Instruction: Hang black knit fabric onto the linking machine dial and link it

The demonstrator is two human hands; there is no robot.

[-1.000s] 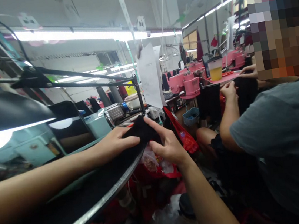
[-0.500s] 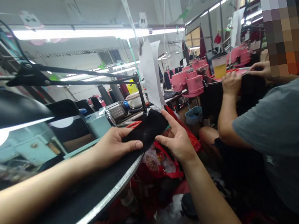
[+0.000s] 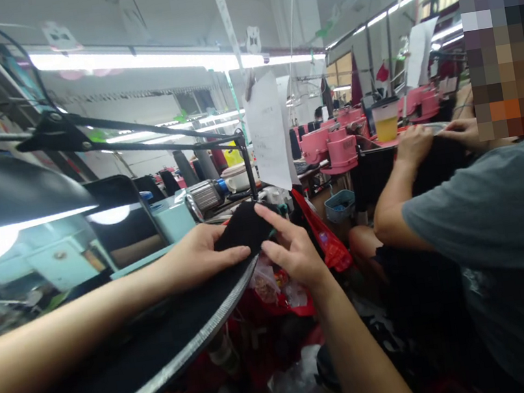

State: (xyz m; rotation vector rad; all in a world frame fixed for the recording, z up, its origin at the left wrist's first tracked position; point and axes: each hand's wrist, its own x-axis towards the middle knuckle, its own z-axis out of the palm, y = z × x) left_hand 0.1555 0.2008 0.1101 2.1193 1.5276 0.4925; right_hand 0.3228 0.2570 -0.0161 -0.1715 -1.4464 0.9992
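One black cloth (image 3: 242,231) is pinched by the left hand (image 3: 200,253), apparently for straightening; grip by the right hand (image 3: 296,250) cannot be told; next, even tension seems needed.

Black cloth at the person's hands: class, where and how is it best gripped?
The black cloth is probably best pinched at its far right corner, coming from the right, thumb on the near face: that end projects flat beyond the left hand, beside the right hand.

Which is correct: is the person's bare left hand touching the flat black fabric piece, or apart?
Touching. The head view shows the left hand with its thumb lying on the black fabric.
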